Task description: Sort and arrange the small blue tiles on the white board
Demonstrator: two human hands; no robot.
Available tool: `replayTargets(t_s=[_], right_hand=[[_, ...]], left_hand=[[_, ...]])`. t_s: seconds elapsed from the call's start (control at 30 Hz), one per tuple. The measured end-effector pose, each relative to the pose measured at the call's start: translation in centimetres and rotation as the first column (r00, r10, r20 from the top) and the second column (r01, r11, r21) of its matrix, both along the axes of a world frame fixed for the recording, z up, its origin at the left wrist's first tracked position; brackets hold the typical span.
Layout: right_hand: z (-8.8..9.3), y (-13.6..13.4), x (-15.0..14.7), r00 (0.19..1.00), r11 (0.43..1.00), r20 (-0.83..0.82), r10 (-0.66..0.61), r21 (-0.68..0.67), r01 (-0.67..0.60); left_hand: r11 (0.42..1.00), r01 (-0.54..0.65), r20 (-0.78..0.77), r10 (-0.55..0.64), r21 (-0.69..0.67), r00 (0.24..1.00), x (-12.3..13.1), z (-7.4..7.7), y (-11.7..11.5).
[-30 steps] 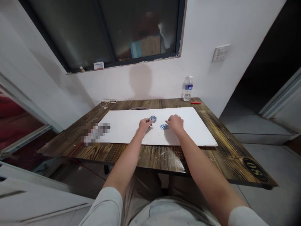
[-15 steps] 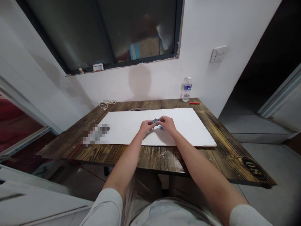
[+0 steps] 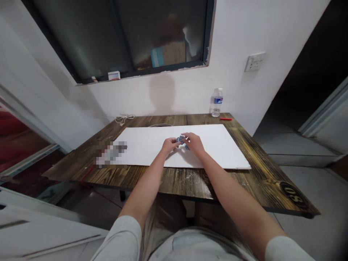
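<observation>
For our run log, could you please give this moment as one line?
left hand: touching blue-printed cutouts | right hand: touching them | surface: white board

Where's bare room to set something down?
Open white board lies right of the right hand, up to its edge; more left of the left hand, up to the blurred patch. It's crowded between the hands, around the blue-printed pieces.

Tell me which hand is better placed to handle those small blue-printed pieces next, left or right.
Probably the right hand: its fingers curl over the small blue-printed pieces above the white foam board, while the left hand only reaches their near edge.
</observation>
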State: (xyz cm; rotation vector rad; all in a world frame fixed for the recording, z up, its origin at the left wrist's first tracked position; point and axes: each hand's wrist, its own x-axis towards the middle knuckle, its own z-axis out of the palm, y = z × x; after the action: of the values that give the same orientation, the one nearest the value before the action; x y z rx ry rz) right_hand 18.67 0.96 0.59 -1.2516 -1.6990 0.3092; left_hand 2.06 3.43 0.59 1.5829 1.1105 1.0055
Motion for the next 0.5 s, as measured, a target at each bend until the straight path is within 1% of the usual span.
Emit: replayTargets(t_s=[0.13, 0.27, 0.37, 0.5], right_hand=[[-0.19, -0.10, 0.07, 0.989, 0.993, 0.140, -0.048, 0.117, 0.032], [-0.21, -0.19, -0.07, 0.973, 0.983, 0.217, -0.079, 0.177, 0.041], [0.15, -0.44, -0.31, 0.977, 0.981, 0.203, -0.067, 0.191, 0.028], [0.48, -0.52, -0.52, 0.998, 0.984, 0.052, -0.044, 0.175, 0.034]], left_hand=[[0.999, -0.020, 0.047, 0.021, -0.037, 0.999, 0.06, 0.39, -0.25], [0.998, -0.020, 0.088, 0.025, -0.058, 0.996, -0.02, 0.33, -0.05], [0.998, -0.024, 0.095, 0.029, -0.060, 0.995, -0.10, 0.18, 0.17], [0.998, -0.022, 0.087, 0.027, -0.059, 0.996, -0.17, 0.13, 0.26]])
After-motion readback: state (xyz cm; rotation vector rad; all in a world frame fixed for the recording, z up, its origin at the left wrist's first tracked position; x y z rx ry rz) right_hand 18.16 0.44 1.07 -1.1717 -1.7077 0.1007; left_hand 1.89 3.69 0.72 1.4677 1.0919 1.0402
